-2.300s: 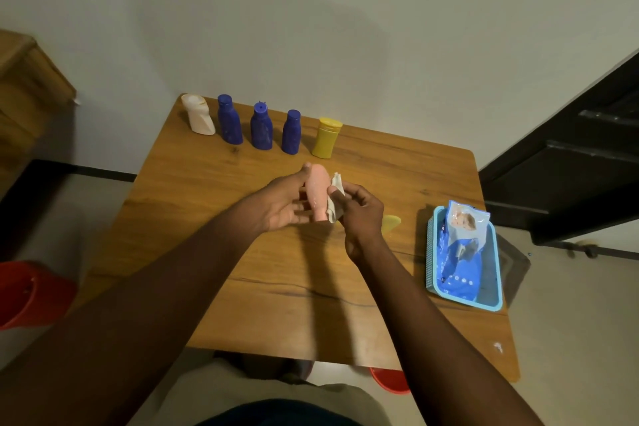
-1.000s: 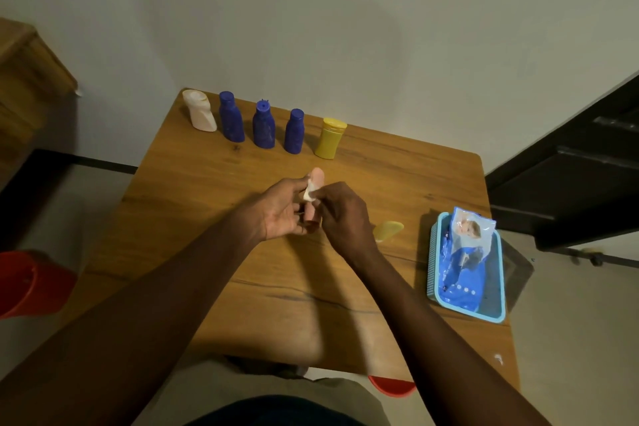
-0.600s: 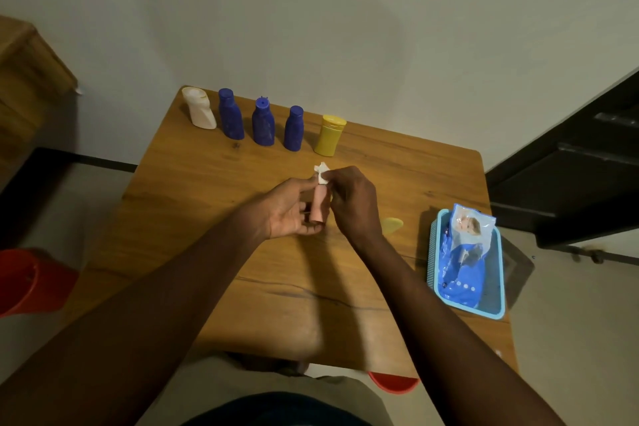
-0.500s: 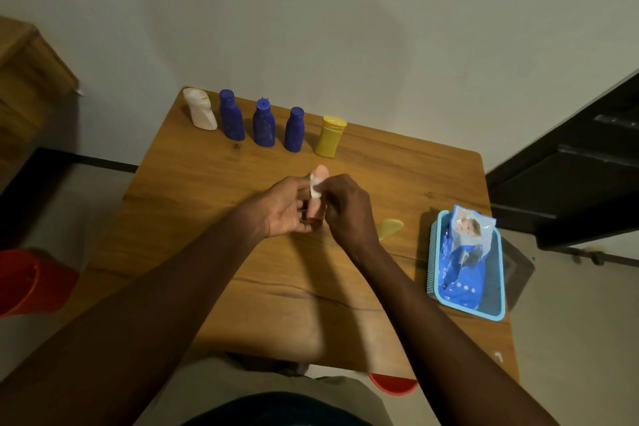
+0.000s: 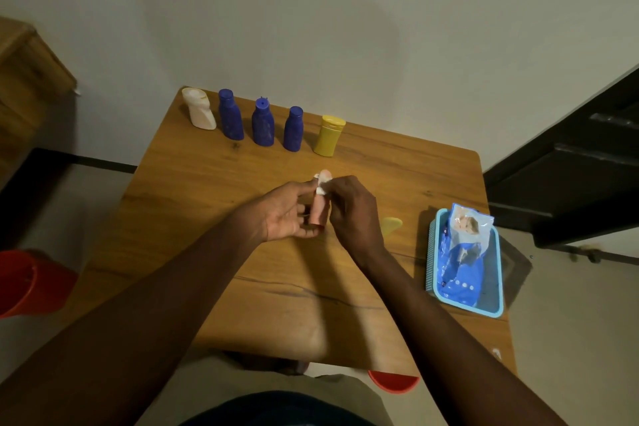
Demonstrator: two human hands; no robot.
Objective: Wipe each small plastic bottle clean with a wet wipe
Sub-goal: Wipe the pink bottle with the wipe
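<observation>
A person's left hand curls its fingers round the lower half of a small pink bottle over the middle of the wooden worktop. The bottle's long axis is near upright, with its top pointing away toward the wall. The right hand pinches a white wet wipe against the bottle's upper end. A row of five bottles stands upright along the far edge.

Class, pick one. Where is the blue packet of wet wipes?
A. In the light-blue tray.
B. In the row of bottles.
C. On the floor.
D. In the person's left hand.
A: the wet wipe packet sits in the light-blue tray near the right edge of the table.
</observation>
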